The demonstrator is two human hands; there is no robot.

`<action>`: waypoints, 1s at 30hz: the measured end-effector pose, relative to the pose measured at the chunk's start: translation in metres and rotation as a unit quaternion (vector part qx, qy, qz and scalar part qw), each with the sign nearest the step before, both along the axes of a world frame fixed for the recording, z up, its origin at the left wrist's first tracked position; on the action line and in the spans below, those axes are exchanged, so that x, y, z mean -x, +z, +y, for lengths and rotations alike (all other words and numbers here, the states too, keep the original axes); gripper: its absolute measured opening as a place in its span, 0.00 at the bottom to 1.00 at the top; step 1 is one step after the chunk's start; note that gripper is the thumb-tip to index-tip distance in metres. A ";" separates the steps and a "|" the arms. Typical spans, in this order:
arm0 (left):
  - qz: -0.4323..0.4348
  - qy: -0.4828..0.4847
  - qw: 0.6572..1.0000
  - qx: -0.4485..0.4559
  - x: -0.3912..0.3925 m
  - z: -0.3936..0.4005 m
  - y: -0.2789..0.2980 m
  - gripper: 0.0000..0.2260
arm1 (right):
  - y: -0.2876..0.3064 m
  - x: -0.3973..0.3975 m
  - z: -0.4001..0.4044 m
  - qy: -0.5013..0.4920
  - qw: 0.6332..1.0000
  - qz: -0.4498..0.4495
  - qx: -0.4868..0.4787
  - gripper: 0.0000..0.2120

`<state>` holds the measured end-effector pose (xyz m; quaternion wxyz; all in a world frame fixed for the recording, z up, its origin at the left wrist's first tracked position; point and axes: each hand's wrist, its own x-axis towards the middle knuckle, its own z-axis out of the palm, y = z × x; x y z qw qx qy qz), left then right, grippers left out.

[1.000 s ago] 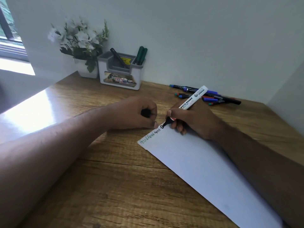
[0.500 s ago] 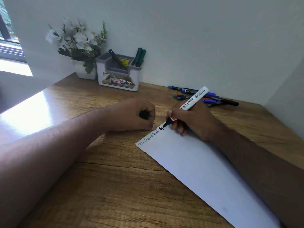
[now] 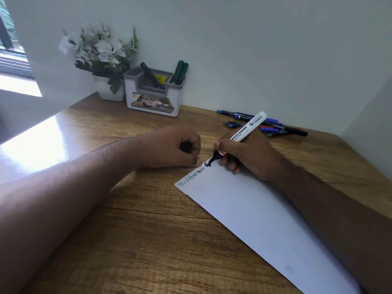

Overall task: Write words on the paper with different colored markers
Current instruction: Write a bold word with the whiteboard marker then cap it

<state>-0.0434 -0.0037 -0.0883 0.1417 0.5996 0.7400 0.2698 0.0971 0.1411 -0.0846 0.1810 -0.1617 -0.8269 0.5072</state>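
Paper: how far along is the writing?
Done: green and dark words along the paper's top edge. In hand: right hand writing a black letter with the whiteboard marker; left hand grips a black cap. Left: most of the sheet is blank, other markers wait.

Wooden desk [image 3: 148, 240] in a white-walled corner [image 3: 275, 49]; daylight, apparently from a window [image 3: 8, 49], glares left.

I count one paper [image 3: 265, 225] on the worktop [image 3: 148, 240] and one white marker [image 3: 244, 133] over it. A loose pile of markers [image 3: 269, 126] lies near the wall; I make out about five, though they overlap and I can't be sure. One organizer [image 3: 152, 98] holds one black pen [image 3: 151, 74] and two green ones [image 3: 180, 72]. One flower pot [image 3: 110, 89]. Two hands: left [image 3: 171, 148], right [image 3: 250, 158].
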 end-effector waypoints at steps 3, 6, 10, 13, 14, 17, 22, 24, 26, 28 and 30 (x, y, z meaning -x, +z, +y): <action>-0.006 -0.004 1.000 0.004 0.000 0.000 0.000 0.04 | 0.000 0.000 0.001 -0.012 1.000 0.002 -0.003 0.10; -0.008 -0.006 1.000 0.002 0.000 0.000 0.000 0.04 | 0.000 0.001 0.000 -0.017 1.000 0.006 -0.001 0.08; -0.010 -0.004 1.000 0.009 0.000 0.000 0.001 0.04 | 0.000 0.001 0.001 -0.023 1.000 0.003 -0.005 0.08; -0.010 -0.005 1.000 0.010 0.000 0.000 0.001 0.04 | 0.000 0.001 0.000 -0.025 1.000 0.005 -0.001 0.09; -0.011 -0.005 1.000 0.009 0.000 0.000 0.001 0.04 | 0.000 0.001 0.000 -0.025 1.000 0.005 -0.002 0.09; -0.018 -0.006 1.000 0.003 0.000 -0.001 0.000 0.04 | 0.000 0.001 0.001 -0.034 0.999 0.003 -0.007 0.08; -0.022 -0.008 1.000 0.004 0.001 -0.001 0.000 0.04 | -0.001 0.001 0.002 -0.045 0.999 0.003 -0.011 0.08; -0.021 -0.009 1.000 0.005 0.000 -0.001 0.000 0.04 | -0.001 0.002 0.002 -0.051 0.999 0.001 -0.014 0.07; -0.021 -0.009 1.000 0.007 0.000 -0.001 0.001 0.03 | -0.001 0.003 0.001 -0.053 0.999 0.006 -0.007 0.08; -0.021 -0.008 1.000 0.006 0.000 0.000 0.001 0.03 | 0.000 0.003 0.000 -0.052 0.999 0.009 -0.002 0.08; -0.022 -0.006 1.000 0.006 0.000 0.000 0.001 0.04 | 0.000 0.002 0.000 -0.058 0.998 0.006 -0.007 0.09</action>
